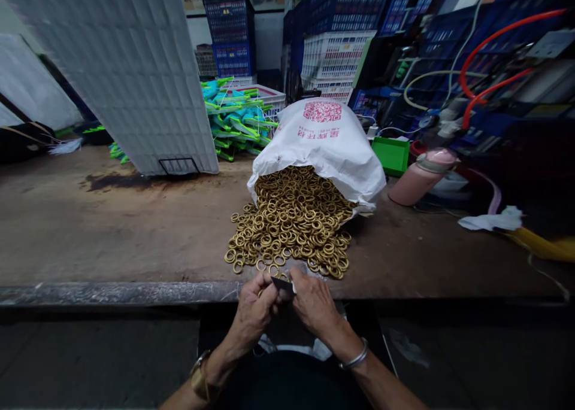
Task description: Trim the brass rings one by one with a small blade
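Observation:
Both of my hands meet just in front of the table's near edge. My left hand (257, 305) is closed, with a bit of a gold-coloured ring showing between the thumb and fingers. In the closed fingers of my right hand (314, 299) is a small knife with a dark, flat blade (282, 285); a pale bit shows at its grip end. The blade's tip reaches my left fingers. Right beyond my hands lies a heap of gold-coloured rings (291, 230), spilling out of a white sack (327, 140) that lies on its side with its mouth toward me.
The wooden table (112, 236) extends to both sides. A tall pale ribbed panel (121, 75) stands at the left, beside green and blue plastic parts (240, 123). On the right are a pink bottle (420, 179), a green tray (390, 155) and orange hoses (471, 99). Stacked crates (332, 54) fill the back.

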`<state>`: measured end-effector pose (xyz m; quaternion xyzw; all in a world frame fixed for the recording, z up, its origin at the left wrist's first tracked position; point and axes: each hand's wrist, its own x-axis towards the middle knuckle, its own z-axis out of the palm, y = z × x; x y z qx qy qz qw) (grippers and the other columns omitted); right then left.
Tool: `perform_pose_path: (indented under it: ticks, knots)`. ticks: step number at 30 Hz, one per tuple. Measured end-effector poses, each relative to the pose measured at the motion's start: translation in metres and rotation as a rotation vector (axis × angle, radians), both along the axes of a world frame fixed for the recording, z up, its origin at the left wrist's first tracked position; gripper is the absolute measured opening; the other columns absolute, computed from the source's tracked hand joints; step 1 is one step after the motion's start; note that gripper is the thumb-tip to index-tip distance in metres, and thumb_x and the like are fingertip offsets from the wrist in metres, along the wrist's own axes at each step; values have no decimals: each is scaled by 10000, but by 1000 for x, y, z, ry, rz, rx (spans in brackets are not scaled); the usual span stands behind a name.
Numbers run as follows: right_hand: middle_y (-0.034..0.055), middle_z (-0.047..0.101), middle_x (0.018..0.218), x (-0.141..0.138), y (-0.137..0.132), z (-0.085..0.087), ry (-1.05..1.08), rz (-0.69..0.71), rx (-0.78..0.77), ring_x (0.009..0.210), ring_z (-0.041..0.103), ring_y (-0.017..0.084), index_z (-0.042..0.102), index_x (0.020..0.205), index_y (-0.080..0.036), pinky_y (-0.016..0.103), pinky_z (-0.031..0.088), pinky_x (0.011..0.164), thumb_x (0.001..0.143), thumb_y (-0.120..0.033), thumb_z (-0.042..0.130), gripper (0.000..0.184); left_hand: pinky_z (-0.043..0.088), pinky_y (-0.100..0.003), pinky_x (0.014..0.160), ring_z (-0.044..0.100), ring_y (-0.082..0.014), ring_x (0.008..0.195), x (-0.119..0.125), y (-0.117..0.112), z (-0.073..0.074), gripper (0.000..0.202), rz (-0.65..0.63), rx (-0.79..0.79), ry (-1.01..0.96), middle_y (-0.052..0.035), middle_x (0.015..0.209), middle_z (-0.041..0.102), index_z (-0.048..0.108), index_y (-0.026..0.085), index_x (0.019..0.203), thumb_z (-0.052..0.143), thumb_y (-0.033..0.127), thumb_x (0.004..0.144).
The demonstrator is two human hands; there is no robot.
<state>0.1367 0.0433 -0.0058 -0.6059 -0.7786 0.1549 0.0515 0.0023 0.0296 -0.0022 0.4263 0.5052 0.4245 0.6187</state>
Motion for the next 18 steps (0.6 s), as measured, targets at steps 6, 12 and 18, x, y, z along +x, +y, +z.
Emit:
perform_pose_path:
  ticks: [6, 12, 18]
  knots:
    - [69, 633, 713, 13, 11, -10, -55, -176, 17, 650, 576, 173, 530, 898, -168, 257, 260, 558, 752, -41, 359, 259, 248, -140, 379, 395, -36, 403, -13, -23, 12, 245, -90, -143, -144, 55, 542, 490, 464, 176, 712, 573, 393, 749]
    - [34, 627, 745, 21, 12, -24, 121, -114, 73, 705, 580, 169, 501, 932, -190, 245, 286, 591, 757, -104, 428, 208, 231, -144, 344, 373, -24, 400, -21, -21, -1, 253, -47, -246, -397, 11, 656, 547, 511, 151, 741, 558, 398, 764]
    - [39, 613, 902, 1, 5, -29, 96, -84, 77, 771, 572, 185, 480, 951, -218, 263, 292, 606, 810, -273, 482, 152, 241, -139, 353, 395, -30, 433, -24, -14, -12, 204, 8, -288, -493, -31, 763, 600, 497, 151, 736, 557, 342, 777]
